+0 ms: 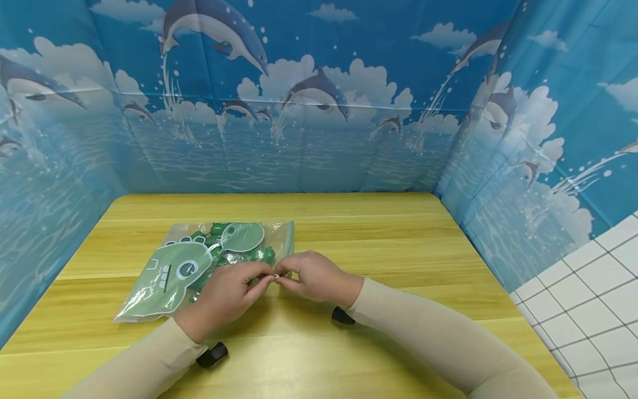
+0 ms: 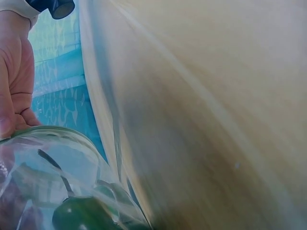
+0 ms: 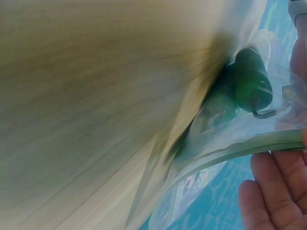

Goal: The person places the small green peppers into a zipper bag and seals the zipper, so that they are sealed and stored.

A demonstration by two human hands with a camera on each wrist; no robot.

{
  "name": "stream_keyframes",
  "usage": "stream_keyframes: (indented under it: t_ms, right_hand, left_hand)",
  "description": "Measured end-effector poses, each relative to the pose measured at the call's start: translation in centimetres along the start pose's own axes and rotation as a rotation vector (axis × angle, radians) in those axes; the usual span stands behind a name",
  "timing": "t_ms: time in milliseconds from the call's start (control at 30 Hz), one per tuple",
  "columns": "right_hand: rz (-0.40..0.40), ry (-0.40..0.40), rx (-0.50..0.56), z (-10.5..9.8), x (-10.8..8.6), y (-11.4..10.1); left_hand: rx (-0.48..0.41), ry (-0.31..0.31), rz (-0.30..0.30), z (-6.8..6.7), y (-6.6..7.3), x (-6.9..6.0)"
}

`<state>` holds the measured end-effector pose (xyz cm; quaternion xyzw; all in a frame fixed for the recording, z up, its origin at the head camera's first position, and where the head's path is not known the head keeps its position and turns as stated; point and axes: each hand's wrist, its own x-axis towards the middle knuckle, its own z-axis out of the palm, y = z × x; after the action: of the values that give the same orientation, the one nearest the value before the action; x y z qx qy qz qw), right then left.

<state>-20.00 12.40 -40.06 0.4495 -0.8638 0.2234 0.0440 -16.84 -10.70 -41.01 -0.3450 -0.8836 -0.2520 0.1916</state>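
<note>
A clear zip bag (image 1: 149, 282) with a green cartoon monster print lies on the table, left of centre. Inside it are several green peppers (image 1: 261, 255); a stemmed pepper (image 2: 81, 213) shows through the plastic in the left wrist view, and another pepper (image 3: 252, 79) in the right wrist view. At the bag's near right corner, my left hand (image 1: 226, 293) and right hand (image 1: 316, 277) meet, thumbs and forefingers pinching the end of the green zip strip (image 1: 289, 238). A small pale bit shows between the fingertips; what it is I cannot tell.
The bag rests on a yellow wood-grain table (image 1: 379, 233). Blue dolphin-print curtains (image 1: 319, 149) stand along the back and sides. White tiles (image 1: 593, 299) show beyond the right edge. Black wrist-camera mounts (image 1: 212, 354) hang below both sleeves.
</note>
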Motion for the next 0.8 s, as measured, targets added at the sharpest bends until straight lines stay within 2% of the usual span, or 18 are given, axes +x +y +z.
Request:
stream_keyframes:
  t_ms: [800]
  right_hand:
    - [-0.004, -0.012, 0.012, -0.17, 0.26, 0.22]
  left_hand:
    - [-0.015, 0.013, 0.035, -0.03, -0.31, -0.07]
